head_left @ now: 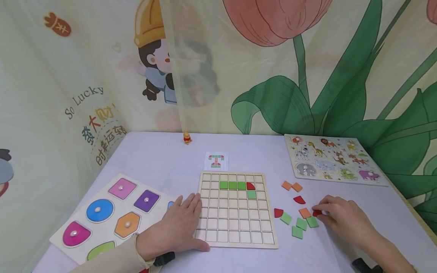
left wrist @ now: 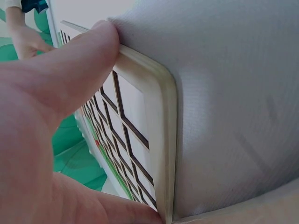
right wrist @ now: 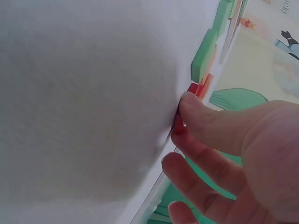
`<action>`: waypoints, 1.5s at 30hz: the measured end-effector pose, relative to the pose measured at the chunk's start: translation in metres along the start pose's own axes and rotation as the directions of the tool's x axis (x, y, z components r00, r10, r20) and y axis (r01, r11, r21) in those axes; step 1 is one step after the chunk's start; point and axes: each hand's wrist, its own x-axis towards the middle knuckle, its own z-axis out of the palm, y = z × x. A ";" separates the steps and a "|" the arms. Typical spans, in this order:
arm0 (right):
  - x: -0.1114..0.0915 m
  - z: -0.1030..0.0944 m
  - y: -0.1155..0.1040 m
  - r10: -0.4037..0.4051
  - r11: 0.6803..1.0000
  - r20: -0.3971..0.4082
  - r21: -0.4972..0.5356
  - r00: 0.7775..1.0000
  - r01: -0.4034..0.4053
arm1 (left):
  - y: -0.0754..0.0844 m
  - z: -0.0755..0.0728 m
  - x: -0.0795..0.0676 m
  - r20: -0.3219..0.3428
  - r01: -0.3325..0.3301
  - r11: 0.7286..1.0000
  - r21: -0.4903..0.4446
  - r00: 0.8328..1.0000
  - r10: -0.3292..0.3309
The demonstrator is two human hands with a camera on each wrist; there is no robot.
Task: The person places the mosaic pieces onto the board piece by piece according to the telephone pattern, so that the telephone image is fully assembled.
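A wooden grid board (head_left: 235, 238) lies mid-table. In its upper rows sit several green square tiles (head_left: 232, 185) and a red quarter-round tile (head_left: 250, 186). My left hand (head_left: 177, 223) rests along the board's left edge, fingers straight, with the thumb at the near corner; the left wrist view shows the thumb (left wrist: 88, 60) on the rim. At the right, my right hand (head_left: 348, 216) pinches a red tile (right wrist: 180, 122) between thumb and finger at the table surface. Beside it lie loose green tiles (head_left: 297, 232), orange tiles (head_left: 305, 213) and red tiles (head_left: 299, 200).
Behind the board lies a pattern card (head_left: 216, 167) with a T-like figure. A small bear figurine (head_left: 186, 138) stands farther back. On the left is a knobbed shape puzzle (head_left: 112, 204); at the back right, an animal puzzle board (head_left: 334, 157). A printed curtain (head_left: 211, 68) hangs behind.
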 end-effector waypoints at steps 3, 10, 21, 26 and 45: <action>0.000 -0.002 0.000 -0.003 1.000 -0.021 -0.008 1.000 0.003 | 0.000 0.000 0.000 0.003 0.002 1.000 0.008 1.000 -0.002; 0.009 -0.015 -0.011 -0.065 0.998 -0.125 -0.001 0.990 0.066 | -0.001 -0.001 0.000 0.008 0.007 1.000 0.023 1.000 -0.007; 0.052 -0.026 -0.081 -0.217 0.971 -0.209 0.049 0.953 0.232 | -0.001 -0.001 0.001 0.016 0.000 1.000 0.026 1.000 0.000; 0.069 -0.026 -0.112 -0.285 0.955 -0.221 0.020 0.933 0.297 | 0.000 -0.001 0.001 0.020 -0.006 1.000 0.027 1.000 0.006; 0.148 -0.010 -0.185 -0.413 0.895 -0.096 0.143 0.906 0.423 | 0.000 -0.001 0.000 0.019 -0.002 1.000 0.031 1.000 0.001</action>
